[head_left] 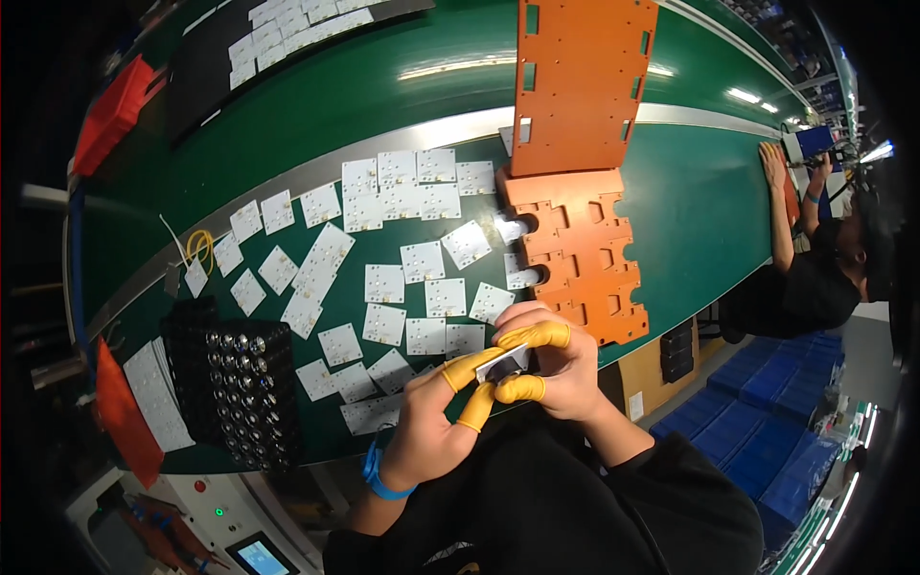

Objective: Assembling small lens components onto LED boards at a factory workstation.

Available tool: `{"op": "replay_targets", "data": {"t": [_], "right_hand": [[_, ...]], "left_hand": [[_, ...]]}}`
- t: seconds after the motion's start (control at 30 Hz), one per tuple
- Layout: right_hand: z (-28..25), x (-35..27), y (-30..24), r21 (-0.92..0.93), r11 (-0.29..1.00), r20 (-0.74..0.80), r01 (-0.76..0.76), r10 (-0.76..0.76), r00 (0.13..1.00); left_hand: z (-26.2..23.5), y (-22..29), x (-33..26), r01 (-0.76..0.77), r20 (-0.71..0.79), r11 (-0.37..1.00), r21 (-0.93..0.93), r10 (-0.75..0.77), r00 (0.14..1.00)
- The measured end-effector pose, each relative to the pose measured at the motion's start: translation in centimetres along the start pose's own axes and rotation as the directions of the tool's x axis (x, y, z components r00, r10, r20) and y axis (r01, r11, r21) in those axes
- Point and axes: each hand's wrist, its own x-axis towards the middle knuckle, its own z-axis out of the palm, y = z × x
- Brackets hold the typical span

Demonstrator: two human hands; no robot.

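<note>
Pinching a part (505, 366) with left hand (433, 422) and right hand (569, 372), midway between them, with its long edge slanting away rightward, over the near side of the table (690, 220), short of white boards (422, 262) ahead-left and orange fixture (579, 251) ahead-right.

Rubbery-looking sleeves (476, 409) on fingers (431, 384), smooth green tabletop (690, 225), matt plastic-looking orange fixture (592, 287)

Room to pass lies rightward over the smooth green tabletop (695, 211); a notched orange block (577, 240) bars the middle; square white boards (422, 261) (some touching) crowd leftward.
</note>
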Motion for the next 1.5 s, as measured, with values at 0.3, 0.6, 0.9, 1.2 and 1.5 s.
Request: {"op": "replay_targets", "data": {"t": [0.3,0.6,0.9,1.2,1.5], "right_hand": [[-0.7,-0.6,1.3,0.218,0.970,-0.363,-0.103,0.179,0.914],[-3.4,3.2,1.4,-0.776,0.612,-0.115,0.150,-0.372,0.921],[-4.0,4.7,2.6,-0.874,0.479,-0.080,0.077,-0.299,0.951],[-4.4,5.0,2.2,-0.921,0.390,-0.059,0.010,-0.165,0.984],[-4.8,5.9,2.3,-0.921,0.388,-0.041,0.025,-0.161,0.986]], "left_hand": [[2.7,-1.6,3.0,0.344,0.192,0.690,-0.637,-0.290,0.937],[3.4,-2.0,8.7,0.355,0.032,0.842,-0.407,-0.376,0.926],[4.5,-3.7,13.3,0.326,-0.011,0.810,-0.487,-0.379,0.925],[4.5,-5.6,14.7,0.426,0.130,0.651,-0.628,-0.452,0.883],[5.1,-5.3,14.5,0.429,-0.053,0.878,-0.215,-0.449,0.892]]}}
